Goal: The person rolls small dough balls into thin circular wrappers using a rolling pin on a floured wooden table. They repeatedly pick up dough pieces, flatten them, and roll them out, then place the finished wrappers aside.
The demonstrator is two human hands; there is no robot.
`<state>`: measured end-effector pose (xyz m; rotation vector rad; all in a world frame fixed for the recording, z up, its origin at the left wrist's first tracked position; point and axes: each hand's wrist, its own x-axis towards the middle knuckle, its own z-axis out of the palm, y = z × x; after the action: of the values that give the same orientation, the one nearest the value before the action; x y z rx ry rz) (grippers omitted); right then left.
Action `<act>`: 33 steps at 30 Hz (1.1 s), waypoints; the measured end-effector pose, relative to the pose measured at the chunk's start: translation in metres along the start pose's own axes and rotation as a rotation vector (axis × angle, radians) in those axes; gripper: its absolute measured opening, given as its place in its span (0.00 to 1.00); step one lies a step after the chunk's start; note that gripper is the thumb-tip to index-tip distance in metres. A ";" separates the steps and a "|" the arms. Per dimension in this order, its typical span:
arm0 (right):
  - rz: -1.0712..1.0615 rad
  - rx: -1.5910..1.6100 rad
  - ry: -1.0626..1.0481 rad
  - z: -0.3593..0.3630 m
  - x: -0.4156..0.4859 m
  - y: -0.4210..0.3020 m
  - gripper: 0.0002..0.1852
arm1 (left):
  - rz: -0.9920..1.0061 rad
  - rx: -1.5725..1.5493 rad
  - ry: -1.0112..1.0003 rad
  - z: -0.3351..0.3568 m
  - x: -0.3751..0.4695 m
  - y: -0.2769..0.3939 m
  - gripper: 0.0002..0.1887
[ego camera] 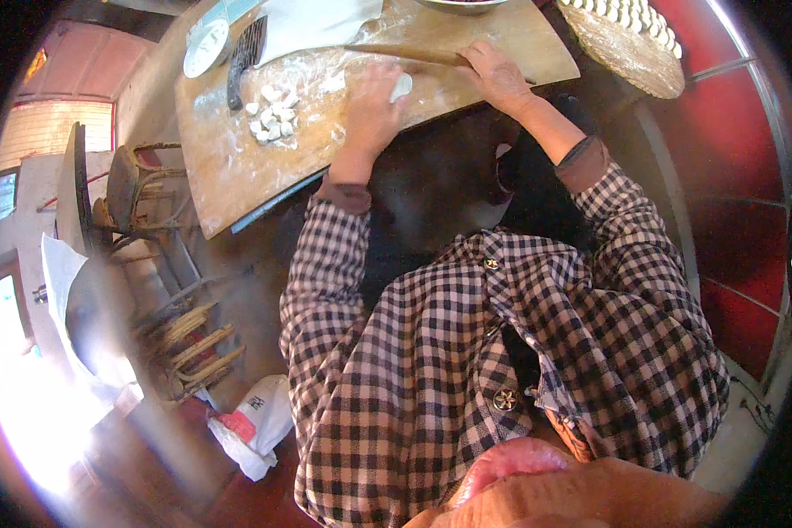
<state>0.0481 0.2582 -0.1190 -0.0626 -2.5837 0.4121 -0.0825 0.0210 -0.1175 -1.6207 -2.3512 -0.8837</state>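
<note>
My right hand point(498, 76) grips the thick end of a tapered wooden rolling pin point(406, 53) near the right part of a floured wooden board point(218, 178). Beside the pin, my left hand point(375, 102) is blurred over the board, with a small white dough disc point(401, 87) at its fingertips; whether it pinches the disc is unclear. Several small floured dough pieces point(274, 117) lie to the left of it. Left of these pieces is a dark-handled knife or cleaver point(236, 86), and behind them a whitish sheet point(310, 26) covers part of the board.
A white bowl point(206, 47) stands at the board's back left corner. At the right, a round woven tray point(640, 63) holds rows of white dumplings. Part of another bowl point(465, 5) shows at the top. Wooden chairs point(148, 191) and a white bag point(257, 422) are at the left.
</note>
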 end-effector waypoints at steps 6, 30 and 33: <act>-0.163 -0.062 -0.251 0.010 0.015 -0.018 0.17 | -0.237 0.267 -0.036 -0.020 -0.021 -0.014 0.32; -0.215 -0.063 -0.043 -0.011 -0.005 -0.046 0.22 | -0.169 0.284 -0.103 -0.029 -0.036 0.004 0.41; -0.200 -0.039 -0.124 -0.004 -0.012 -0.050 0.27 | -0.158 0.300 -0.111 -0.032 -0.047 0.018 0.43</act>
<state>0.0626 0.2103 -0.1065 0.2121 -2.6867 0.2995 -0.0540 -0.0304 -0.1050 -1.4139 -2.5661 -0.4444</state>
